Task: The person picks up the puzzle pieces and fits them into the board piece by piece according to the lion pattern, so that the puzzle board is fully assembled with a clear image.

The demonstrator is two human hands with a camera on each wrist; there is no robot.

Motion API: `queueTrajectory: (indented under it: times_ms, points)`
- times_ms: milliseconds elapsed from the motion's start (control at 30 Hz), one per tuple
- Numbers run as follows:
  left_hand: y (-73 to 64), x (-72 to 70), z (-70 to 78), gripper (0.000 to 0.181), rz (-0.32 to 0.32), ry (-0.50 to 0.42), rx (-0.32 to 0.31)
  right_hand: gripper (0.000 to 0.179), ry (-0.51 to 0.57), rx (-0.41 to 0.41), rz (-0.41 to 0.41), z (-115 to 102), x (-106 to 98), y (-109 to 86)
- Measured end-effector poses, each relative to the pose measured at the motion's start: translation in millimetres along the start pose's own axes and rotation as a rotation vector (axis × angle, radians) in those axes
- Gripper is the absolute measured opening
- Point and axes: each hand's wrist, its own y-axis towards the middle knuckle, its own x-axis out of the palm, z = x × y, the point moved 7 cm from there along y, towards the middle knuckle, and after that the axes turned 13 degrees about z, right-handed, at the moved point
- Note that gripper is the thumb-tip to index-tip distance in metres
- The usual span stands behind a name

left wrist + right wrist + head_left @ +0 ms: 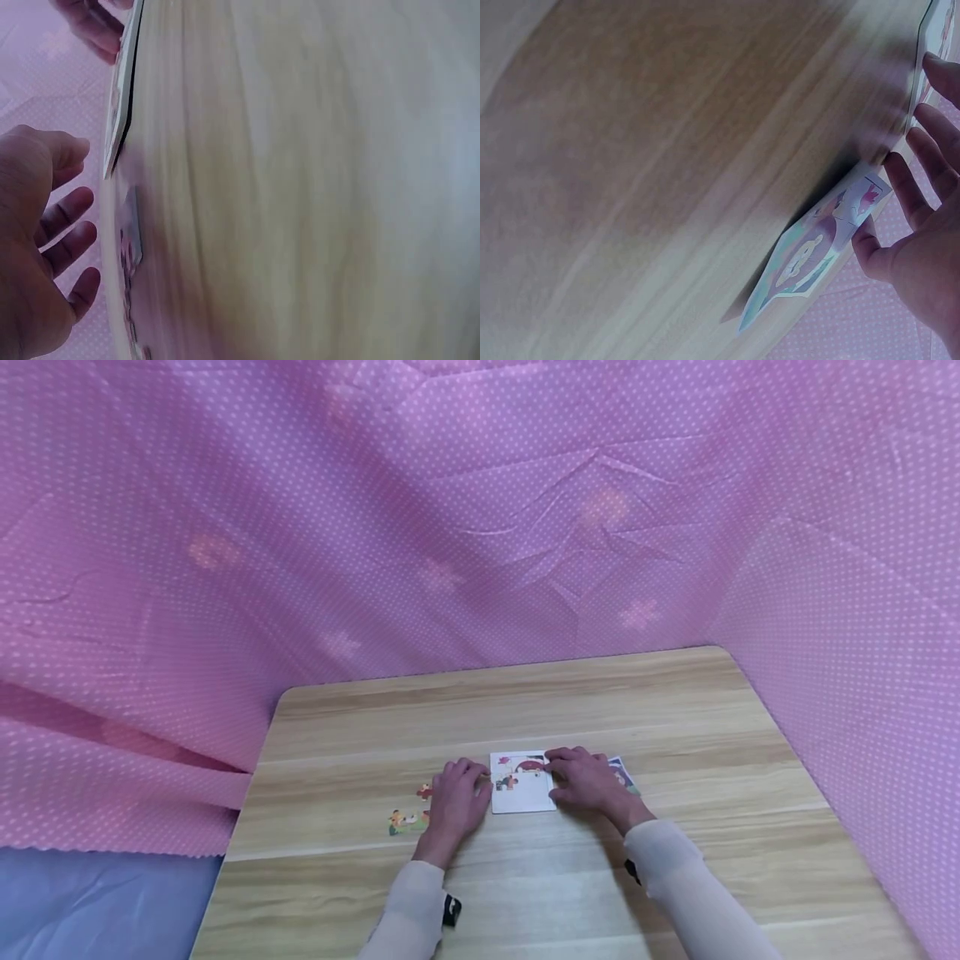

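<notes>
A white square puzzle board (525, 798) lies near the middle of the table, with several colored pieces in its upper part and a bare white lower part. At its left edge is my left hand (459, 799), fingers loosely bent; the left wrist view shows nothing between its thumb and fingers. My right hand (588, 779) spans the board's right edge, its fingertips and thumb at the rim. Whether they press on it is hard to tell. Under and beside the right hand lies a printed picture card (802, 255), partly covered in the head view.
Loose puzzle pieces (407, 822) lie left of the left hand, partly hidden by it. The wooden table (525, 710) has rounded back corners. A pink dotted cloth (480, 527) hangs behind it and along both sides.
</notes>
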Motion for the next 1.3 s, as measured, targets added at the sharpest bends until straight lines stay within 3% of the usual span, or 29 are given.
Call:
queueTrajectory:
  times_ms: [233,500,867,1000,1300]
  points:
    - [-0.9,-11.7,-14.2,0.021,0.044,-0.033,-0.027,0.049,-0.001,0.009,-0.004,1.0,1.3,0.3]
    - [-2.8,-13.3,-34.4,0.022,0.018,-0.015,-0.108,0.051,-0.017,0.004,-0.003,1.7,1.5,0.9]
    - [-8.7,-18.2,-48.1,0.024,-0.003,0.02,-0.179,0.05,-0.015,0.005,-0.001,1.0,2.2,2.3]
    - [-12.1,-20.0,-53.9,0.026,-0.002,0.02,-0.185,0.05,-0.012,0.004,0.006,1.2,2.8,2.3]
    - [-18.4,-30.6,-69.0,0.026,0.072,0.008,-0.143,0.051,-0.005,0.004,0.02,1.9,3.4,1.2]
